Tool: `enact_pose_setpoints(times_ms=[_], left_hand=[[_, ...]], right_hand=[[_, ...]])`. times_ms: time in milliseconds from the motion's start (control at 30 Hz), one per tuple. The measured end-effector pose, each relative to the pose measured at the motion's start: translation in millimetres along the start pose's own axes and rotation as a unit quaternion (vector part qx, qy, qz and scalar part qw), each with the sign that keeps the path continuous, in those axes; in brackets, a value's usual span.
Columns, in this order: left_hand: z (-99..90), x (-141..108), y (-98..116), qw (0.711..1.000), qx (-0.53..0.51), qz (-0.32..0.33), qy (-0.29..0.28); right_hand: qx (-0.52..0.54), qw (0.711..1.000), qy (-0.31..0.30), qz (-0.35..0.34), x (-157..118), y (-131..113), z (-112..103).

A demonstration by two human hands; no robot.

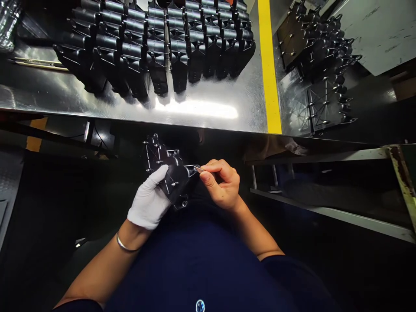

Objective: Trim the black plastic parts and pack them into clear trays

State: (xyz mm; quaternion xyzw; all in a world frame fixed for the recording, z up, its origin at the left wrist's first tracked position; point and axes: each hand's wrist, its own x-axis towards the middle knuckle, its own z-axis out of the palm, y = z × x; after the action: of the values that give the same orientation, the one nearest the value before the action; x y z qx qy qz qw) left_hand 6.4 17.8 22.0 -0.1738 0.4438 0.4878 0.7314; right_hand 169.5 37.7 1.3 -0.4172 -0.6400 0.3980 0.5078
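My left hand (150,197), in a white glove, is closed around a black moulded plastic part (177,182) with several small bosses along its edges. It holds the part in front of my body, below the table's front edge. My bare right hand (222,182) pinches a small thin blade (199,169) between thumb and forefinger. The blade's tip is at a projecting lug on the right side of the part; whether it touches cannot be made out. The gloved palm hides some of the part's underside.
Rows of similar black parts (175,60) stand on the shiny metal table (208,106). A yellow stripe (269,65) crosses the tabletop. More black parts (320,104) are stacked to its right. A metal frame (325,212) stands low on the right.
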Motion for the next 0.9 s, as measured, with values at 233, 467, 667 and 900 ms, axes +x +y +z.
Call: enact_pose_setpoints(times_ms=[233, 467, 667, 900], left_hand=[[-9.6, -9.3, -0.2, 0.994, 0.08, 0.029, -0.066], [-15.5, -9.5, 10.4, 0.975, 0.149, 0.08, -0.142], [-22.7, -4.5, 11.0, 0.952, 0.214, 0.099, -0.196], [-21.7, -0.1, 9.0, 0.957, 0.21, 0.058, -0.189]], right_hand=[[-0.03, 0.997, 0.021, 0.072, 3.0, 9.0, -3.6], [-0.04, 0.986, -0.151, -0.049, 4.4, -9.7, -22.9], [-0.085, 0.946, -0.271, -0.154, 10.1, -12.6, -27.8], [-0.115, 0.932, -0.269, -0.216, 9.7, -9.6, -29.4]])
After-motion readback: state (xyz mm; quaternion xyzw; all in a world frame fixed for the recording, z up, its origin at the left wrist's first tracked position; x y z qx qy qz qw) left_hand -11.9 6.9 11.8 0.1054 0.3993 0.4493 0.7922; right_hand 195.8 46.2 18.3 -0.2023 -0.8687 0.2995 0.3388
